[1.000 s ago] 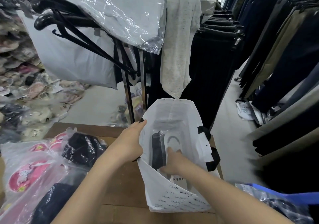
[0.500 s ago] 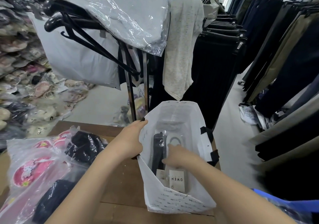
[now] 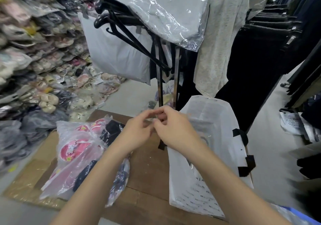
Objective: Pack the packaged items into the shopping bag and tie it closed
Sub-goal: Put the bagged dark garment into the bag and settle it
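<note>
The white shopping bag with black handles stands open on the wooden table. A clear-wrapped item shows inside it. My left hand and my right hand meet fingertip to fingertip just above the bag's left rim, both blurred. A black handle piece hangs right under my right hand; whether either hand grips it is unclear. Left of the bag lie packaged items: pink slippers in clear plastic, a black bundle and a dark patterned packet.
A clothes rack with black hangers, a plastic-wrapped grey garment and a speckled cloth stands behind the table. Heaps of packaged slippers fill the left. Dark trousers hang on the right. Flattened cardboard lies under the packets.
My right hand came up out of the bag and my left hand let go of the rim. Both now meet above the bag's left edge. The view has swung left.
</note>
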